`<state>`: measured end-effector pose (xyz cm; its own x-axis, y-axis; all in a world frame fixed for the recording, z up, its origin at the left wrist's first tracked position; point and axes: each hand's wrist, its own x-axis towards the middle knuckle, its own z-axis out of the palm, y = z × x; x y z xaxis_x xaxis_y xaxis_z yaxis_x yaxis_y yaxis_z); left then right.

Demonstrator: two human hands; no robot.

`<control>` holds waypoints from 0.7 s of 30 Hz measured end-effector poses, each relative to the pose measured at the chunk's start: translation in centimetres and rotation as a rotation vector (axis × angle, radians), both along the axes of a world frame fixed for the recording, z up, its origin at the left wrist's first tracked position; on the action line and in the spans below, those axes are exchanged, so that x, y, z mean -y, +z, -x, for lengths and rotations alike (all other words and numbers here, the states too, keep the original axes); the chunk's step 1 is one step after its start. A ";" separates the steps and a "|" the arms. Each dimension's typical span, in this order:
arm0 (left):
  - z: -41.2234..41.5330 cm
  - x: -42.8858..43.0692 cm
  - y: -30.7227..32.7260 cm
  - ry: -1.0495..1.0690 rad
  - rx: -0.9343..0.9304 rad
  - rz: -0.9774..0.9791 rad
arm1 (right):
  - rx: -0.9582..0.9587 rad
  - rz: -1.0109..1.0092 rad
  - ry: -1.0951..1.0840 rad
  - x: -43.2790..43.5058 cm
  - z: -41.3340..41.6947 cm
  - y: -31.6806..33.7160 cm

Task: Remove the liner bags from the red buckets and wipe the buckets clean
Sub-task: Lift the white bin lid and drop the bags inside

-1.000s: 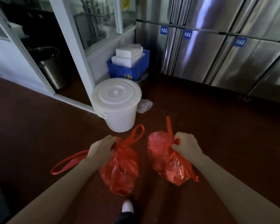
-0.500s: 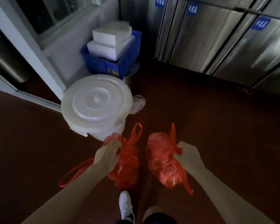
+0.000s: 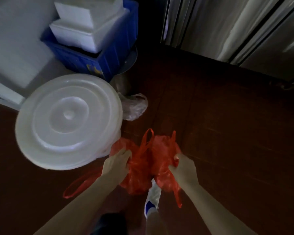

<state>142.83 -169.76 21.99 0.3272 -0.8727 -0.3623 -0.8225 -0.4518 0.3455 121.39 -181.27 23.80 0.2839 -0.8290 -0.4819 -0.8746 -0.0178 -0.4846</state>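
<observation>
I hold two filled red liner bags low over the dark red floor. My left hand [image 3: 116, 162] grips the top of the left red bag [image 3: 136, 177], whose long loop handle trails down to the left. My right hand [image 3: 183, 167] grips the neck of the right red bag [image 3: 163, 150]. The two bags press against each other just right of a large white lidded bucket [image 3: 68, 121]. No red bucket is in view.
A blue crate [image 3: 98, 60] stacked with white foam boxes [image 3: 87, 31] stands behind the white bucket. A crumpled clear plastic bag [image 3: 134, 106] lies on the floor beside it. Steel cabinet doors [image 3: 236, 28] line the back right. My white shoe [image 3: 153, 199] shows below the bags.
I have stepped closer to the white bucket, which now fills the left of the view. Both hands have come together, so the two red bags now touch.
</observation>
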 end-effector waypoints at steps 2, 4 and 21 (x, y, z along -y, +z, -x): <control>0.1 2.3 -4.0 0.007 -0.001 -0.054 | -0.006 -0.025 -0.035 2.2 -0.5 -4.0; -0.1 4.1 -8.0 0.020 -0.005 -0.098 | -0.019 -0.039 -0.047 4.4 -1.2 -8.1; -3.5 10.7 -35.3 -0.139 0.169 -0.368 | -0.150 -0.209 0.086 13.3 -7.5 -39.4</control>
<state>146.32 -180.50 -13.28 0.2975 -0.7349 -0.6094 -0.9153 -0.4011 0.0369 128.86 -194.56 -15.61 0.2621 -0.6829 -0.6819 -0.9363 -0.0086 -0.3512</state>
